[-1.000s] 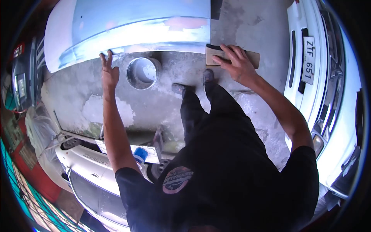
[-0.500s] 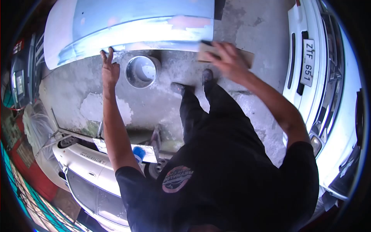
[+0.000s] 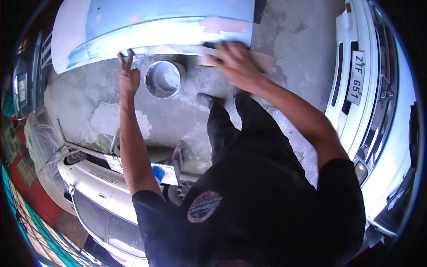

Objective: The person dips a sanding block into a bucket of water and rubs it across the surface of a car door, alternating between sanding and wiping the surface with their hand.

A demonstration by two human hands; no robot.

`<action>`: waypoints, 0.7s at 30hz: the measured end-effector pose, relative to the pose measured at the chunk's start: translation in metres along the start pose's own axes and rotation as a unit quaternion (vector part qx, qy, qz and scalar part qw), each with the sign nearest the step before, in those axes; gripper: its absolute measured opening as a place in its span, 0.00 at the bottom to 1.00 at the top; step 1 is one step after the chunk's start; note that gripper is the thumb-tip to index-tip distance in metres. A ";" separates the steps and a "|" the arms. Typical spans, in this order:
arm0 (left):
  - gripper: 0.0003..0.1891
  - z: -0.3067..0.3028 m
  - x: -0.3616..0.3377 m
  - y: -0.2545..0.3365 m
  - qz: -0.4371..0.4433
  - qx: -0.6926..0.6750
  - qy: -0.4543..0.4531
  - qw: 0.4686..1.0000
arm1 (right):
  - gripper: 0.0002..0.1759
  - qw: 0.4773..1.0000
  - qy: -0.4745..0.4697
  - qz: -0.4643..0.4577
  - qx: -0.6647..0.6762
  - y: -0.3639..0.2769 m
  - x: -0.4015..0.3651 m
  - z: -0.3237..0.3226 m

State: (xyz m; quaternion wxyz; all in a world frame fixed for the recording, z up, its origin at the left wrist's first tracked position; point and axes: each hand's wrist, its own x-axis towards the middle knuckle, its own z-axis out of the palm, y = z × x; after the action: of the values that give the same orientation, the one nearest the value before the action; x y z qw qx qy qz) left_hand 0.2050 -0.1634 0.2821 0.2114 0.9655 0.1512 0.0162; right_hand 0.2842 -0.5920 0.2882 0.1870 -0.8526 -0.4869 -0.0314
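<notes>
A light blue and white car body panel, with pinkish patches, spans the top of the view. My right hand is wrapped over a long tan sanding block with a dark side, at the panel's lower right edge. The hand is blurred, and part of the block is hidden under it. On the left, my left hand has two fingers stretched up, their tips touching the panel's lower edge. It holds nothing. A round pail stands on the floor between my hands, just below the panel.
A white car with a licence plate is close on the right. Behind my left arm, a white car stands near a small stand with a blue container. My shoe is on the worn concrete floor.
My right hand and the sanding block have moved left along the panel's lower edge. My left hand stays at the same edge. The view has shifted slightly.
</notes>
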 end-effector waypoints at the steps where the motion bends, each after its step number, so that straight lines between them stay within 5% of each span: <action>1: 0.44 0.002 0.000 -0.012 0.047 0.016 0.008 0.999 | 0.34 1.000 -0.018 0.001 -0.001 -0.016 0.027 0.009; 4: 0.45 0.009 0.009 -0.033 0.125 0.061 0.021 0.990 | 0.35 0.999 -0.010 -0.026 -0.023 -0.015 0.027 0.011; 8: 0.44 -0.006 0.003 -0.011 0.036 0.005 -0.012 0.999 | 0.30 0.999 0.015 0.013 -0.048 0.041 -0.092 -0.038; 11: 0.45 -0.010 0.001 0.008 -0.023 -0.014 -0.032 0.999 | 0.37 0.999 0.015 0.040 -0.017 0.019 -0.070 -0.009; 13: 0.45 -0.006 0.009 -0.004 0.008 -0.006 -0.015 1.000 | 0.38 1.000 0.019 -0.001 -0.015 -0.014 0.004 0.012; 14: 0.45 -0.002 0.005 -0.012 0.034 0.001 -0.010 0.999 | 0.37 0.996 -0.037 0.048 0.068 -0.039 0.043 0.016; 16: 0.45 -0.004 0.015 -0.014 0.055 0.013 -0.012 0.998 | 0.33 1.000 -0.011 0.013 0.005 -0.050 0.069 0.029; 21: 0.44 -0.001 0.006 -0.015 0.059 0.010 -0.007 0.998 | 0.30 0.998 0.024 0.037 -0.034 0.033 -0.091 -0.019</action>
State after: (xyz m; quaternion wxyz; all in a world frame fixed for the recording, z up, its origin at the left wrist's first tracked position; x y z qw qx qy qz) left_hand 0.2064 -0.1481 0.2765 0.2020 0.9748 0.0923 0.0202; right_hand 0.2671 -0.6883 0.2743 0.1708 -0.8750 -0.4488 -0.0618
